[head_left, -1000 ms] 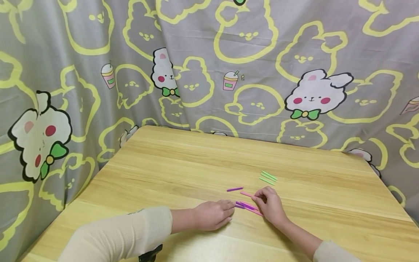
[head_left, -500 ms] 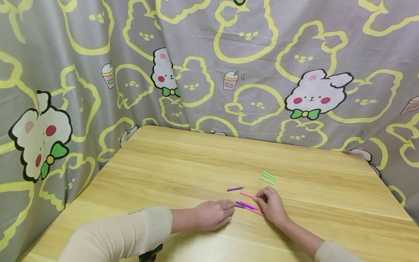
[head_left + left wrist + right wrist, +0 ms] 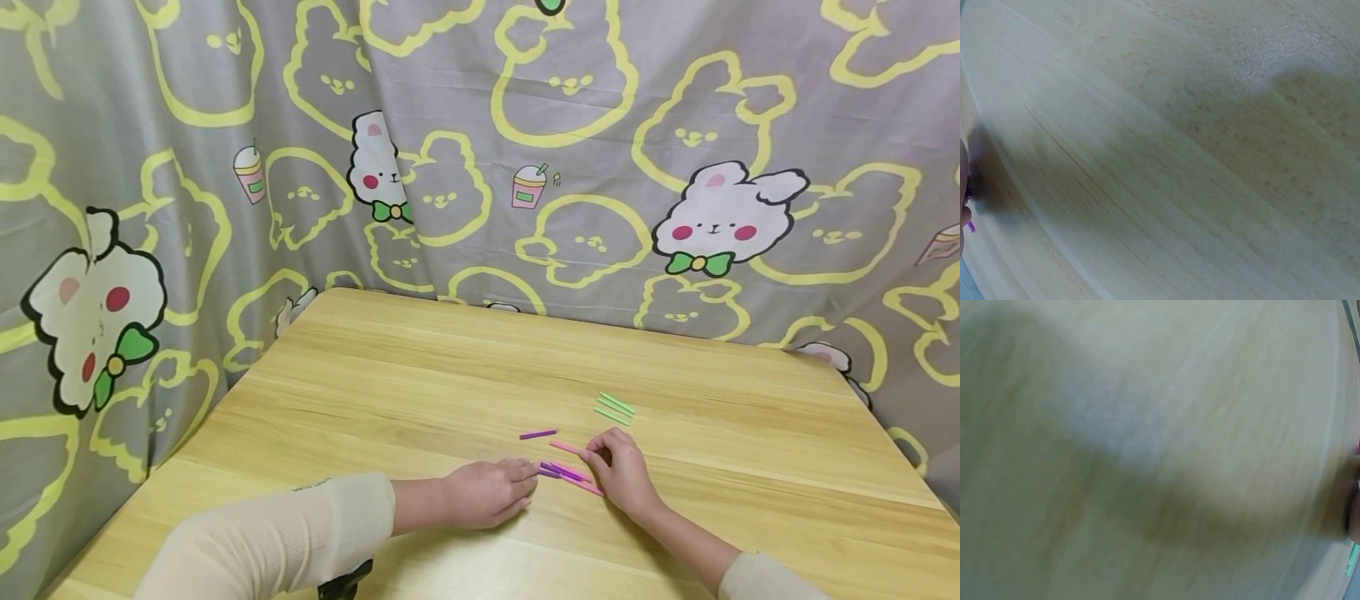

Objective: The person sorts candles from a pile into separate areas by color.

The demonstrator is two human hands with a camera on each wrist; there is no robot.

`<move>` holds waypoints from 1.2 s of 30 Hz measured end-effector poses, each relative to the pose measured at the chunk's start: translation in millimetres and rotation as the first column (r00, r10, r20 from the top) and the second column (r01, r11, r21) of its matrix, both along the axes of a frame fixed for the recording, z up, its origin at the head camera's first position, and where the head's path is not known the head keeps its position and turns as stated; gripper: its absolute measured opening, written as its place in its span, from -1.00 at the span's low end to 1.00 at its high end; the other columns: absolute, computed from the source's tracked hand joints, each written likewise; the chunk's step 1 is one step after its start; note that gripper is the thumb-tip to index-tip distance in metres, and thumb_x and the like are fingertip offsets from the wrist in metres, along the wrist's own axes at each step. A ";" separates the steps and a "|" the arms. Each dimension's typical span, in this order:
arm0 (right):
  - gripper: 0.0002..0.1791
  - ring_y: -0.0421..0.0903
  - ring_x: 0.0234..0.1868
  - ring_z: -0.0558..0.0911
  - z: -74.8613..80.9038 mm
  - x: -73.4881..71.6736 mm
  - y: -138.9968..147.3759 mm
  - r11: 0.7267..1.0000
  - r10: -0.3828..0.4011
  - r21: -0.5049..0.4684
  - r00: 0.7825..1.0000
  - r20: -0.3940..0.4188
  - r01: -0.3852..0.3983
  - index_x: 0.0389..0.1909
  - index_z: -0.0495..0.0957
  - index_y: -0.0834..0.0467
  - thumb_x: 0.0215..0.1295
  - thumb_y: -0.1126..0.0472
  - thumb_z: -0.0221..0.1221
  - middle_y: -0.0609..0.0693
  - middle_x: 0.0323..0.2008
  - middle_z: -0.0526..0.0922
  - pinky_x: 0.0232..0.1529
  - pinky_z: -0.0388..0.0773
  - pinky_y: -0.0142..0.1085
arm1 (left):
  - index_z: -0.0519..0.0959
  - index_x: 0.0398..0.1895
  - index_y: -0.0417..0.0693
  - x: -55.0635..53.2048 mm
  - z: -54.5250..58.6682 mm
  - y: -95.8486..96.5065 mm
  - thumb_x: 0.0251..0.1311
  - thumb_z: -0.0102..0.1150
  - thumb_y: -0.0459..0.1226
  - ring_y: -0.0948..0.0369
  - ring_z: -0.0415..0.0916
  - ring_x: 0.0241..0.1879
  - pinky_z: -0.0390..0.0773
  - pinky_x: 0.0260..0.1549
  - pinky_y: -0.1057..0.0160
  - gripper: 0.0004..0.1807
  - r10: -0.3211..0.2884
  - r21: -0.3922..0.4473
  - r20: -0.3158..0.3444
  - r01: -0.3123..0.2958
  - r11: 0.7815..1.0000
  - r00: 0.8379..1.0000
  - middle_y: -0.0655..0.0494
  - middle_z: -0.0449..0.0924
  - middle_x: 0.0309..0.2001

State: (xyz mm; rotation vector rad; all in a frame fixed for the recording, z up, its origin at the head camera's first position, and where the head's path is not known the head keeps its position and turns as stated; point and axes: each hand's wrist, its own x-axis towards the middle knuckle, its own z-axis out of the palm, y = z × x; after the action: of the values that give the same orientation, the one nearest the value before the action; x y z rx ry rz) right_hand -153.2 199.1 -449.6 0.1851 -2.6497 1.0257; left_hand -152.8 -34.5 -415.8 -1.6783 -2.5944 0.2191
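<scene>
In the head view my right hand (image 3: 622, 473) pinches the right end of a thin pink stick (image 3: 564, 447) between thumb and fingertips, low over the table. My left hand (image 3: 491, 493) lies palm down, its extended fingertips at the left ends of a small pile of purple sticks (image 3: 553, 472). Pink sticks are mixed into that pile, and one pink stick (image 3: 585, 486) sticks out toward my right hand. A single purple stick (image 3: 538, 434) lies apart, behind the pile. Both wrist views catch just a sliver of a hand at the edge.
Three green sticks (image 3: 615, 407) lie side by side beyond my right hand. Everything rests on a wood-grain table (image 3: 420, 375), with a grey cartoon-print curtain (image 3: 465, 100) along its far and left sides. Something black (image 3: 345, 581) shows under my left sleeve.
</scene>
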 end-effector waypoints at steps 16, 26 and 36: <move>-0.85 -0.29 -0.43 0.33 -1.1 1.1 5.8 0.999 0.034 -0.009 0.999 -0.024 -0.034 -0.57 0.53 0.16 0.01 0.40 0.30 -0.09 -0.50 0.46 -0.49 0.38 -0.49 | 0.39 0.24 -0.10 -0.5 -1.5 -1.1 0.42 -0.27 -0.11 0.18 0.32 0.28 0.35 0.26 0.32 -0.54 -0.007 -0.001 -0.022 0.007 1.000 1.000 0.02 0.36 0.28; -0.86 -0.26 -0.44 0.33 0.4 1.0 3.5 1.000 0.025 -0.009 1.000 -0.008 -0.025 -0.58 0.53 0.17 0.04 0.40 0.28 -0.08 -0.51 0.46 -0.50 0.36 -0.49 | 0.38 0.24 -0.09 0.4 -2.0 -0.9 0.42 -0.28 -0.10 0.18 0.31 0.28 0.35 0.26 0.32 -0.54 0.000 0.001 -0.014 0.000 1.000 1.000 0.03 0.35 0.28; -0.87 -0.28 -0.44 0.32 -0.4 0.1 2.9 1.000 0.020 -0.014 1.000 -0.009 -0.020 -0.57 0.53 0.18 0.07 0.42 0.26 -0.08 -0.52 0.45 -0.50 0.36 -0.49 | 0.38 0.24 -0.09 1.0 -2.0 -0.8 0.42 -0.28 -0.09 0.19 0.31 0.29 0.34 0.27 0.34 -0.53 0.005 -0.002 -0.005 -0.005 1.000 1.000 0.03 0.35 0.29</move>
State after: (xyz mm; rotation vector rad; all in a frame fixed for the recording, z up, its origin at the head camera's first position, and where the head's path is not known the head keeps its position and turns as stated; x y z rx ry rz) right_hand -153.1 202.0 -450.1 0.2128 -2.6374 1.0470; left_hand -151.8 -35.3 -417.8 -1.6703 -2.5954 0.2261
